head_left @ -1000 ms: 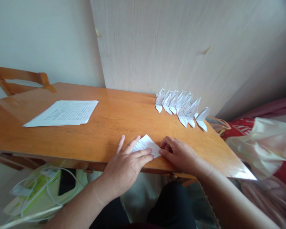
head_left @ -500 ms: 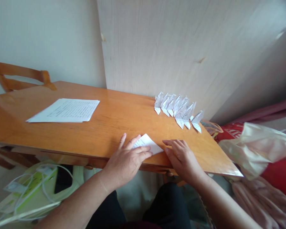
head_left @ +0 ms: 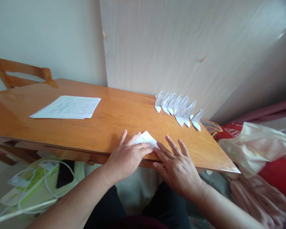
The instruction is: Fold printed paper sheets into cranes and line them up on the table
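Observation:
A small folded piece of printed paper (head_left: pixel 147 138) lies at the table's front edge, one corner pointing away from me. My left hand (head_left: pixel 128 156) rests over its left and near part, fingers spread and pressing it down. At its right corner, my right hand (head_left: pixel 177 165) touches the paper with the index fingertip, the other fingers spread apart. The near edge of the paper is hidden under my fingers. Several folded paper figures (head_left: pixel 181 111) with upright points stand in a cluster at the back right of the table.
A stack of printed sheets (head_left: pixel 68 108) lies on the left of the wooden table (head_left: pixel 114 111). A chair (head_left: pixel 26 71) stands behind at far left. Below left are a power strip and white cables (head_left: pixel 44 171). Bags (head_left: pixel 264 146) sit beyond the table's right end.
My right hand has moved left onto the paper's right corner, and its fingers have spread. My left hand has stayed on the paper. The view has shifted slightly.

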### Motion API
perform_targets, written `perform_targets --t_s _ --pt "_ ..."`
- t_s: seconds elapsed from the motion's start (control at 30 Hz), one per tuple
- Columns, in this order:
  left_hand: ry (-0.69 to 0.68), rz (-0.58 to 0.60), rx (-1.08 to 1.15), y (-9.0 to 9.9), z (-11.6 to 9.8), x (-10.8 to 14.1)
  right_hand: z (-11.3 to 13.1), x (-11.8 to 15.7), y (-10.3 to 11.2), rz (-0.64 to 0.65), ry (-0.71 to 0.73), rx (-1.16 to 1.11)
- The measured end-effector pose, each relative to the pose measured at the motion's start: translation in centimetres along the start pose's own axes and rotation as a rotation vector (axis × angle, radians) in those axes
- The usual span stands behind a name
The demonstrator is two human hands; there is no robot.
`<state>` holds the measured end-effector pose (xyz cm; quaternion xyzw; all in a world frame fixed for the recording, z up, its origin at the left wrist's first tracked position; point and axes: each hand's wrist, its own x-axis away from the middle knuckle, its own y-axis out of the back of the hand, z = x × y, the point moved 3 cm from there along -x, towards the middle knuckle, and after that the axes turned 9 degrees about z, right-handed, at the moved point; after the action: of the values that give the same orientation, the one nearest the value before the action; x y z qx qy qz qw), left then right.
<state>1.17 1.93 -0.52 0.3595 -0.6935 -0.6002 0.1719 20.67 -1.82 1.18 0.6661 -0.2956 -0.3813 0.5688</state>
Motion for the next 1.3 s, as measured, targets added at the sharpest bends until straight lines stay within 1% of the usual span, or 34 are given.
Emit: perform_targets --t_s 0.23,0.33,0.43,0.5,0.6,0.7,0.8,0.93,1.17,1.3 --pt "-0.003 0.007 -0.008 -0.1 0.0 0.1 -2.3 1.0 -0.1 -0.01 -0.08 0.074" --pt "0.001 0.01 0.0 -0.1 0.0 0.1 -2.6 1.1 0.1 -0.012 -0.099 0.09" --pt "-0.003 0.003 0.007 -0.1 0.0 0.0 -2.0 0.8 0.2 0.001 -0.089 0.066" --pt "-0.009 -0.01 0.014 -0.1 0.0 0.0 -1.1 0.4 0.0 0.015 -0.048 0.012" --pt "-0.015 -0.026 0.032 -0.1 0.0 -0.1 0.3 0.0 -0.6 0.044 0.03 -0.071" --pt "-0.018 -0.027 0.052 0.0 -0.1 -0.1 1.1 -0.1 -1.3 0.058 0.042 -0.089" --pt "-0.01 -0.028 0.06 0.2 -0.1 0.0 1.3 -0.1 -1.4 0.057 0.032 -0.072" --pt "0.038 -0.027 0.061 0.7 0.0 0.2 1.4 0.0 -0.9 0.061 0.033 -0.065" --pt "0.106 -0.028 0.08 1.7 1.3 1.5 1.6 0.0 -0.9 0.044 0.049 -0.043" --pt "0.092 -0.004 0.088 1.9 1.6 2.0 1.7 -0.3 -0.6 0.055 0.055 -0.022"
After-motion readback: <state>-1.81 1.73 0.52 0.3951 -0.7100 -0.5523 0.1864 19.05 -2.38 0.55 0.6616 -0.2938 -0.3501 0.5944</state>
